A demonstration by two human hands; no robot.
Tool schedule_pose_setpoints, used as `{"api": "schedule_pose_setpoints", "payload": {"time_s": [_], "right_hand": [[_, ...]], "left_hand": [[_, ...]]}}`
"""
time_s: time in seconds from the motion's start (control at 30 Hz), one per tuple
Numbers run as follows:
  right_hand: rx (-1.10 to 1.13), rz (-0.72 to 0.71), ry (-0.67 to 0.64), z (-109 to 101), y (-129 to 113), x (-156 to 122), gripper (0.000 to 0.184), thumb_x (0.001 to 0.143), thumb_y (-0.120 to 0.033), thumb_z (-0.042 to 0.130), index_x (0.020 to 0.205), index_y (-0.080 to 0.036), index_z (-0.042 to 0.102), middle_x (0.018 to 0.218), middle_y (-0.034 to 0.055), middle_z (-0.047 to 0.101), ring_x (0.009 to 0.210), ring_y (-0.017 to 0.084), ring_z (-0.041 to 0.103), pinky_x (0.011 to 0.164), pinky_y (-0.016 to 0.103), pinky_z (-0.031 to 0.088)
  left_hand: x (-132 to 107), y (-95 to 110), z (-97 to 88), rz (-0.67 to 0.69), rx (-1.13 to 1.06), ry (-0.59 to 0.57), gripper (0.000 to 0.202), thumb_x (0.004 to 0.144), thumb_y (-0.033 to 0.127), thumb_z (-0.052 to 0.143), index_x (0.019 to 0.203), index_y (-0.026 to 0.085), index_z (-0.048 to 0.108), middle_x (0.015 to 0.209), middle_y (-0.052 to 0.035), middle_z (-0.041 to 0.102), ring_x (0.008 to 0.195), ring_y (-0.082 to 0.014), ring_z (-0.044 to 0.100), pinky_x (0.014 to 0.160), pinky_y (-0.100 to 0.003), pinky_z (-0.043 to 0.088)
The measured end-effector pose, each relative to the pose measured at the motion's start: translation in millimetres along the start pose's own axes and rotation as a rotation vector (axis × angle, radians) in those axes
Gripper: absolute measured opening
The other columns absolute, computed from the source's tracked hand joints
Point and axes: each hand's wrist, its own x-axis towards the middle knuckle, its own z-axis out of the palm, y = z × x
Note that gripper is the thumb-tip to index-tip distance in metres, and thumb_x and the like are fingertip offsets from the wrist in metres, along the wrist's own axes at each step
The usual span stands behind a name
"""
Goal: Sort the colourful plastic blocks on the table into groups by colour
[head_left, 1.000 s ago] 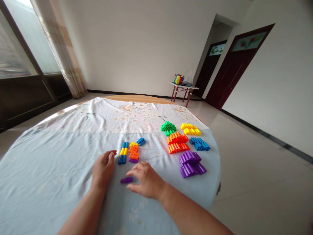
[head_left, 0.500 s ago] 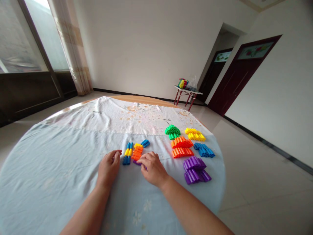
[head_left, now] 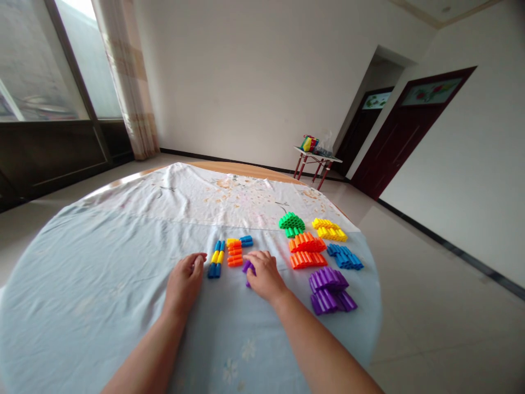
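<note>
My right hand (head_left: 264, 276) rests on the pale blue cloth (head_left: 102, 284) with its fingers curled over purple tube pieces (head_left: 246, 267), just below a short column of orange tube pieces (head_left: 234, 254). A blue and yellow strip of tubes (head_left: 216, 259) lies to the left of that column, and a small blue pair (head_left: 246, 240) sits at its top right. My left hand (head_left: 185, 283) lies on the cloth beside the blue and yellow strip, fingers loosely bent, holding nothing.
Sorted tube piles lie at the right of the round table: green (head_left: 291, 223), yellow (head_left: 329, 230), orange (head_left: 305, 250), blue (head_left: 345, 257), purple (head_left: 329, 288). A small red-legged side table (head_left: 316, 160) with coloured items stands by dark doors (head_left: 410, 128).
My right hand picked the loose purple tube off the cloth and moved it up to the bottom of the orange column. The left hand stayed put. The camera view shifted slightly.
</note>
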Motion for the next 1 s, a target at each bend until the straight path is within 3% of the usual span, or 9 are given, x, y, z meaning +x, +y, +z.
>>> {"api": "schedule_pose_setpoints", "payload": {"time_s": [0.27,0.43,0.57,0.77,1.0], "right_hand": [[-0.006,0.11,0.003,-3.7,15.2,2.3,0.022,0.073,-0.029,0.069,0.094,-0.022,0.069,0.091,0.0059,0.066,0.09,0.02,0.06,0.083,0.03,0.044],[-0.072,0.158,0.038,-10.4,23.8,-1.6,0.015,0.078,-0.034,0.066,0.082,-0.021,0.07,0.081,0.0057,0.066,0.083,0.02,0.061,0.078,0.029,0.045],[-0.015,0.122,0.08,-15.5,28.0,-6.7,0.019,0.08,-0.028,0.062,0.096,-0.019,0.068,0.093,0.0084,0.067,0.093,0.02,0.06,0.084,0.03,0.045],[0.125,0.078,-0.042,-22.0,30.6,-15.8,0.029,0.073,-0.01,0.061,0.1,-0.021,0.067,0.095,0.0047,0.067,0.094,0.019,0.06,0.085,0.029,0.046],[0.098,0.08,0.077,-24.7,29.8,-13.6,0.029,0.074,-0.012,0.063,0.103,-0.018,0.065,0.095,0.0061,0.067,0.094,0.019,0.06,0.087,0.029,0.046]], "left_hand": [[1.7,0.8,-0.4,0.005,0.011,-0.006,0.041,0.078,0.045,0.036,0.091,0.02,0.067,0.093,-0.0073,0.07,0.092,-0.024,0.062,0.084,-0.036,0.046],[1.3,1.0,-1.2,0.007,0.023,0.002,0.04,0.078,0.044,0.037,0.09,0.021,0.067,0.092,-0.006,0.07,0.092,-0.0235,0.062,0.082,-0.034,0.047],[1.5,0.0,-1.1,0.009,0.032,0.003,0.04,0.078,0.045,0.037,0.09,0.021,0.067,0.092,-0.0059,0.07,0.092,-0.023,0.062,0.081,-0.033,0.047],[2.7,-0.1,-0.8,0.002,0.052,-0.013,0.041,0.078,0.045,0.036,0.09,0.021,0.066,0.094,-0.0065,0.07,0.094,-0.0237,0.062,0.084,-0.034,0.046],[2.9,1.3,-1.4,-0.031,0.089,-0.037,0.041,0.077,0.046,0.035,0.092,0.022,0.065,0.096,-0.005,0.069,0.096,-0.0229,0.06,0.084,-0.033,0.044]]}}
